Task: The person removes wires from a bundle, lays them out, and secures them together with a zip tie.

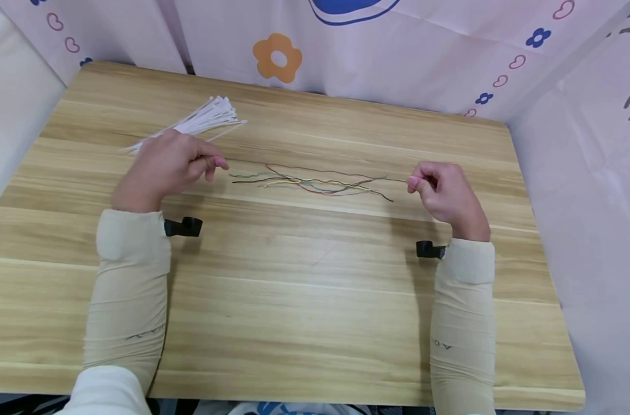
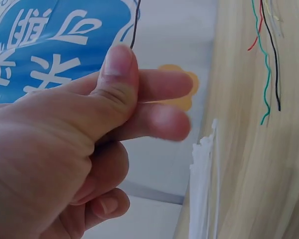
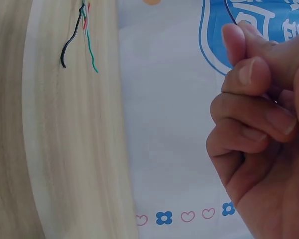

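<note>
A thin dark wire (image 1: pixel 320 170) is stretched between my two hands above the table. My left hand (image 1: pixel 164 167) pinches one end between thumb and fingers; in the left wrist view the dark wire (image 2: pixel 135 27) rises from the thumb tip. The other end is pinched by my right hand (image 1: pixel 446 190), its remaining fingers curled in, and the wire (image 3: pixel 230 12) shows at the fingertips in the right wrist view. Below it lies a loose bundle of thin wires (image 1: pixel 315 181) in several colours, including a green wire (image 2: pixel 267 79) and a black wire (image 2: pixel 276 64).
A bunch of white cable ties (image 1: pixel 211 115) lies on the wooden table (image 1: pixel 294 300) behind my left hand. A patterned curtain (image 1: pixel 398 63) hangs along the table's back edge. Black wrist mounts (image 1: pixel 185 226) stick out from both sleeves.
</note>
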